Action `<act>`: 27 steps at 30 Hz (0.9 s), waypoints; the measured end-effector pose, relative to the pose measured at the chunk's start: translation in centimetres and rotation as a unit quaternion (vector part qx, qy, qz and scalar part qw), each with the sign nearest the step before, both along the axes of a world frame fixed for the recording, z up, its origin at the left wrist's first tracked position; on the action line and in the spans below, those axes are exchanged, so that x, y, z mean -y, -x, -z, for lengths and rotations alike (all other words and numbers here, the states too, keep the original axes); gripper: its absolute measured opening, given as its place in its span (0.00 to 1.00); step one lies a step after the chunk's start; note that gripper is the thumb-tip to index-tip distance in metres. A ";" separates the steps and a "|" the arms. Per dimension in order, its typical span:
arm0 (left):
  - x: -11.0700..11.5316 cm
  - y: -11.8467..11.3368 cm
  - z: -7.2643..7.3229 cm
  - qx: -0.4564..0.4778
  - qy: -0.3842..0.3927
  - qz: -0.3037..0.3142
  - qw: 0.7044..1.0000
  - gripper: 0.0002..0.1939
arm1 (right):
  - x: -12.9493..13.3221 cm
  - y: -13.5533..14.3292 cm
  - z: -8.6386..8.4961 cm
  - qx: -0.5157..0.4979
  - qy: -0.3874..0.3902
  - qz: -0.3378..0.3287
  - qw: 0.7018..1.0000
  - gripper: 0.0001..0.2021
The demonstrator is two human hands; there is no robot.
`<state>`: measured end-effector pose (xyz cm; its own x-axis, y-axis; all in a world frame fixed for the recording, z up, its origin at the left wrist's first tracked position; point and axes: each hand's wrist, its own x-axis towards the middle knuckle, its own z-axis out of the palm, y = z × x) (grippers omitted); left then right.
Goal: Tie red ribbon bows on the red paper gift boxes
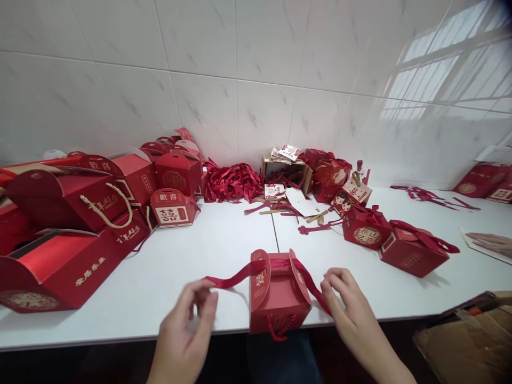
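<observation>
A small red gift box [278, 293] with curved side flaps stands at the front edge of the table, a twisted red cord hanging on its near face. Dark red ribbon [236, 278] runs through the tops of the flaps and trails out on both sides. On the left, my left hand [188, 317] has its fingertips closed at one ribbon end. My right hand [350, 309] is at the other length, thumb and fingers drawn together, the ribbon passing behind the thumb. Neither hand touches the box.
Several red boxes [96, 200] crowd the table's left. A ribbon heap [232, 181], a cardboard box [307, 178] and cards [275, 191] lie at the back. Two ribboned boxes [414, 250] stand right. Another person's hand [490, 241] rests far right, above a carton [468, 341].
</observation>
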<state>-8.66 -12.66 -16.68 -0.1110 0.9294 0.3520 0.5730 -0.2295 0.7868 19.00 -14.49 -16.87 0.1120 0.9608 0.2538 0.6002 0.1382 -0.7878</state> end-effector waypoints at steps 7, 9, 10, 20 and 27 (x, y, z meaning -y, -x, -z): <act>0.3 -2.0 -1.3 0.027 0.178 0.125 0.976 0.19 | 0.9 1.9 0.4 -0.091 0.103 -0.036 0.990 0.25; -0.9 -2.2 -1.5 0.188 0.209 0.089 0.955 0.23 | 0.2 2.1 0.8 -0.193 0.084 0.017 0.977 0.27; -1.3 -2.2 -1.7 0.288 0.219 0.081 0.929 0.24 | -0.1 2.2 0.9 -0.265 0.066 0.041 0.961 0.27; -3.3 -2.6 -5.3 0.682 0.156 0.050 0.713 0.13 | -2.0 3.3 -2.3 -0.670 -0.084 0.109 0.729 0.10; -4.9 -2.9 -8.4 0.516 -0.070 0.082 0.850 0.09 | -3.2 1.9 -6.3 -0.524 -0.214 0.071 0.821 0.06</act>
<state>-5.71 -7.75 -8.26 -0.2999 0.9195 0.2543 -0.4539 -0.3719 0.8097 17.10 -11.25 -10.58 0.5872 0.7671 0.2584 -0.3428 0.5249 -0.7791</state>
